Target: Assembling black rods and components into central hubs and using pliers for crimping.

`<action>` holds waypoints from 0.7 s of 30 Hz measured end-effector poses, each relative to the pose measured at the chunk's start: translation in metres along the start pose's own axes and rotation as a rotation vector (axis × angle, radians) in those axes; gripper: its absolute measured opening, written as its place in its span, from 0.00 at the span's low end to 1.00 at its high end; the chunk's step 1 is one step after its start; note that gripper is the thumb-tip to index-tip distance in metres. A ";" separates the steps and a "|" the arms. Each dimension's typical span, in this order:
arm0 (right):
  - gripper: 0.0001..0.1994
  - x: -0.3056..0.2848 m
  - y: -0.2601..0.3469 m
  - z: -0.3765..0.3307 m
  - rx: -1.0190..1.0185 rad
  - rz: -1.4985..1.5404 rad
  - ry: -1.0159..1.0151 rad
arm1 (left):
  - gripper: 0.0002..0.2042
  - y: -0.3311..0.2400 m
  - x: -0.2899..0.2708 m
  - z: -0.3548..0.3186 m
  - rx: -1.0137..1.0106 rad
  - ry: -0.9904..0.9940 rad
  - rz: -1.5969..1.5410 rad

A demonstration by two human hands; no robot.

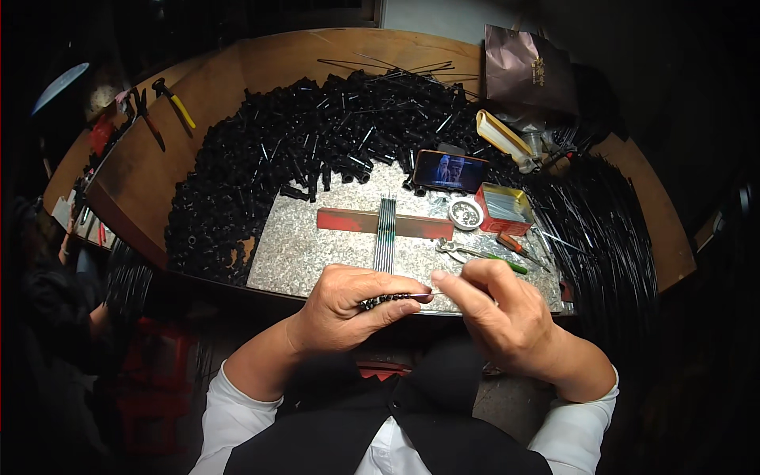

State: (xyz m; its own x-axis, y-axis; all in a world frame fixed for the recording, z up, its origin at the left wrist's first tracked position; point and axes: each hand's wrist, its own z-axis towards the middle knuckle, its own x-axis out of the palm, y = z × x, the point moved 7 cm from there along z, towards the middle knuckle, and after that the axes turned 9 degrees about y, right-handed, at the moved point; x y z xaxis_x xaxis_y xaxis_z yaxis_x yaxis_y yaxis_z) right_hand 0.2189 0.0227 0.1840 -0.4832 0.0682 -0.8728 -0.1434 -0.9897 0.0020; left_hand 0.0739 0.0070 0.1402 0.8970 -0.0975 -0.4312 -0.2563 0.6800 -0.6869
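My left hand (336,309) is closed round the near end of a flat row of thin metal rods (386,233), whose small dark ends stick out between thumb and fingers. The rods run away from me across a red flat bar (340,219) on a speckled board (297,249). Just right of the left fingertips, my right hand (511,313) has its fingers bent in a pinch. A fine, light, wire-like line shows between the two hands; its kind is too small to make out.
Black tubular parts (237,174) are heaped behind and left; black rods (606,229) lie right. Near the board's right side are a lit phone (451,170), white dish (465,224), red box (507,226), screwdriver (513,244) and pliers (475,253). A curved wooden wall (301,51) encloses the back.
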 end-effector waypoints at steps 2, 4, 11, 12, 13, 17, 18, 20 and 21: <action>0.19 -0.001 -0.001 -0.002 0.025 0.003 -0.037 | 0.08 0.002 0.003 0.000 0.004 0.019 -0.034; 0.19 0.001 -0.005 -0.007 0.004 0.035 -0.033 | 0.08 0.004 0.004 0.002 0.006 0.035 -0.065; 0.15 -0.011 0.001 0.008 -0.051 -0.049 -0.033 | 0.12 0.003 0.004 0.009 0.086 0.069 -0.010; 0.16 -0.010 0.001 0.009 -0.057 -0.086 -0.007 | 0.13 0.004 0.003 0.009 0.109 0.062 -0.007; 0.16 -0.009 0.000 0.009 -0.053 -0.085 -0.037 | 0.13 0.005 0.003 0.010 0.107 0.061 -0.012; 0.17 -0.011 0.002 0.010 -0.099 -0.157 -0.034 | 0.14 0.008 0.002 0.010 0.113 0.070 0.001; 0.17 -0.011 0.003 0.011 -0.099 -0.155 -0.035 | 0.14 0.008 0.002 0.009 0.111 0.070 0.001; 0.18 -0.010 0.004 0.011 -0.100 -0.170 -0.030 | 0.15 0.009 0.002 0.009 0.108 0.053 -0.037; 0.18 -0.010 0.005 0.012 -0.102 -0.169 -0.030 | 0.15 0.009 0.002 0.009 0.106 0.052 -0.036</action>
State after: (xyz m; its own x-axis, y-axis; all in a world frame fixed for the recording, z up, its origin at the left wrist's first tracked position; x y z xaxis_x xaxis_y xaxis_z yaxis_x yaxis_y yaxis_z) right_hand 0.2126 0.0187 0.1985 -0.4858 0.2365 -0.8414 -0.1374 -0.9714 -0.1937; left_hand 0.0765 0.0192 0.1384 0.8843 -0.1589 -0.4391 -0.1822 0.7484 -0.6377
